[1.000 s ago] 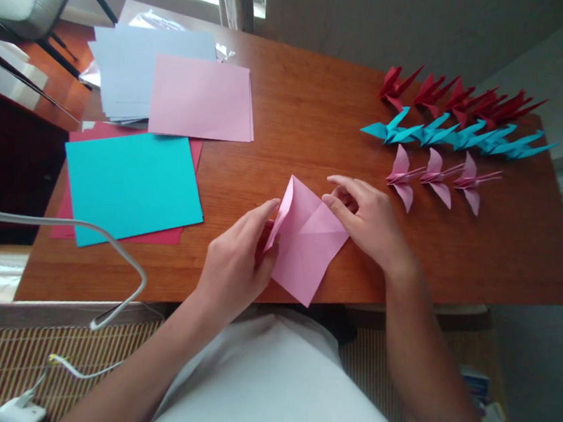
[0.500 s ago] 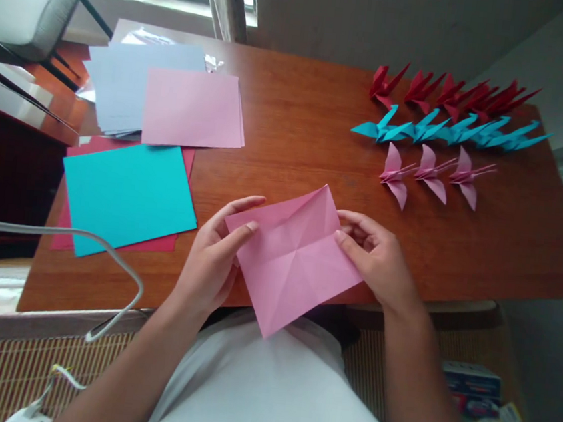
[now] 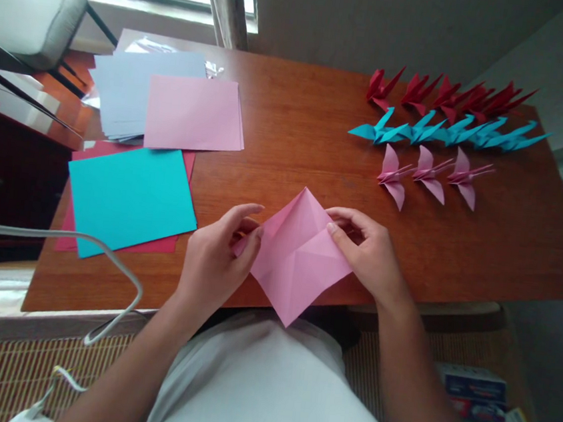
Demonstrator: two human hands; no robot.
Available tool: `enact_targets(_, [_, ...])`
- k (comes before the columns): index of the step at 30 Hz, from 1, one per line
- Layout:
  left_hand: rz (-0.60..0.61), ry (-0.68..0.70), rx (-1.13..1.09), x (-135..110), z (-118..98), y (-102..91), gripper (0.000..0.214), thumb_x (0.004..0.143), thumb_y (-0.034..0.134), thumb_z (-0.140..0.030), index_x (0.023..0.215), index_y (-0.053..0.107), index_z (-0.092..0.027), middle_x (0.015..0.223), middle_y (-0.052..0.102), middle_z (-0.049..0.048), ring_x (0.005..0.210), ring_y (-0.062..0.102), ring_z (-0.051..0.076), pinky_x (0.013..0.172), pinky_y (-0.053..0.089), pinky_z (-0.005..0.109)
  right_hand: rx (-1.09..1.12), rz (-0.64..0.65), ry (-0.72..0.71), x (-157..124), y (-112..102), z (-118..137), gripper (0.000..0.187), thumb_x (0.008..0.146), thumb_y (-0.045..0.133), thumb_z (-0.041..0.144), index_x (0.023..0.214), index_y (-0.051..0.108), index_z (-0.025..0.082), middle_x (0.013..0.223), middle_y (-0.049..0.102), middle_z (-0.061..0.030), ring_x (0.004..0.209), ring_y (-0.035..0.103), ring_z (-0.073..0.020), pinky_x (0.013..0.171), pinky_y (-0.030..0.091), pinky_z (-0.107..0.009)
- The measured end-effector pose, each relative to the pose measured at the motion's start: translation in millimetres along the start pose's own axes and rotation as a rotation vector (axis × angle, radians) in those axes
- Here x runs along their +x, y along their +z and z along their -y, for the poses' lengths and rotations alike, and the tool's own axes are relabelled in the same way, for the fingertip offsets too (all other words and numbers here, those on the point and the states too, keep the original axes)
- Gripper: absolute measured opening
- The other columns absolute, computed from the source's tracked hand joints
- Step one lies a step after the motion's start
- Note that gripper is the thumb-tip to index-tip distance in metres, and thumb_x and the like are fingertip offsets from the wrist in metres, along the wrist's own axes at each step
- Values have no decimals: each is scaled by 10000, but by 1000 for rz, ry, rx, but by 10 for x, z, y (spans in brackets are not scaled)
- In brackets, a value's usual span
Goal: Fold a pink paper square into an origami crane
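A creased pink origami paper is held up at the table's front edge, one corner pointing away from me and one toward my shirt. Fold lines cross at its middle, and its sides bend along them. My left hand grips the left corner between thumb and fingers; that corner is partly hidden behind the hand. On the right side, my right hand pinches the edge, thumb on top and fingers behind. Beyond it stand three pink paper cranes, a row of blue cranes and a row of red cranes.
On the left of the wooden table lie pink sheets, grey-blue sheets, and a blue sheet over red sheets. A white cable loops over the front left edge. A chair stands far left.
The pink paper has turned, so its far corner has moved left and its near corner right. Its sides are bent more along the creases. My left thumb has shifted lower at its corner.
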State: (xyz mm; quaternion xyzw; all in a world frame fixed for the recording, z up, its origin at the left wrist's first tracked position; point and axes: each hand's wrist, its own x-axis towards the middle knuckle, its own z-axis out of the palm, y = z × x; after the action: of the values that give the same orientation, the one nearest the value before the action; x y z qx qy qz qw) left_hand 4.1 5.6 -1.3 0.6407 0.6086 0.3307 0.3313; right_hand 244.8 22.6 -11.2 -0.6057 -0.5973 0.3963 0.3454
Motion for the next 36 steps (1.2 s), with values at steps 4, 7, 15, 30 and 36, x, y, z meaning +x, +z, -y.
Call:
enact_targets(4, [21, 235, 357, -19, 36, 43, 309, 966, 532, -272, 1240, 630, -170, 1153, 747, 108, 1037, 687, 268, 915, 540, 402, -177, -36, -122, 40, 72, 29, 208, 877, 659, 226, 1074, 727, 225, 1054, 775, -62, 931, 726, -235, 871, 588, -417])
enact_targets(7, [39, 308, 351, -26, 23, 56, 317, 976, 517, -266, 1258, 612, -159, 1219, 718, 116, 1102, 664, 264, 971, 533, 402, -312, -47, -198, 55, 112, 55, 207, 874, 647, 198, 1066, 718, 229, 1056, 768, -76, 974, 720, -264, 898, 580, -448])
enact_targets(15, [41, 397, 505, -21, 50, 86, 388, 968, 517, -207, 1346, 573, -137, 1305, 664, 140, 1148, 626, 284, 1014, 523, 414, -547, -21, -261, 42, 169, 23, 267, 909, 620, 204, 1166, 680, 243, 1099, 732, -101, 1046, 693, -309, 932, 564, -489])
enact_targets(30, [96, 505, 687, -63, 5, 111, 341, 971, 523, -176, 1278, 662, -124, 1450, 620, 154, 1229, 604, 348, 970, 540, 489, -322, -24, -324, -87, 136, 163, 323, 925, 619, 158, 1227, 653, 266, 1161, 762, -61, 1044, 718, -251, 979, 578, -464])
enact_targets(36, [171, 527, 725, -17, -38, 91, 329, 976, 523, -167, 1267, 675, -145, 1399, 677, 90, 1272, 598, 341, 951, 523, 479, 79, 75, -165, -163, 151, 91, 373, 927, 674, 248, 1295, 615, 268, 1234, 748, -50, 1113, 727, -218, 991, 597, -394])
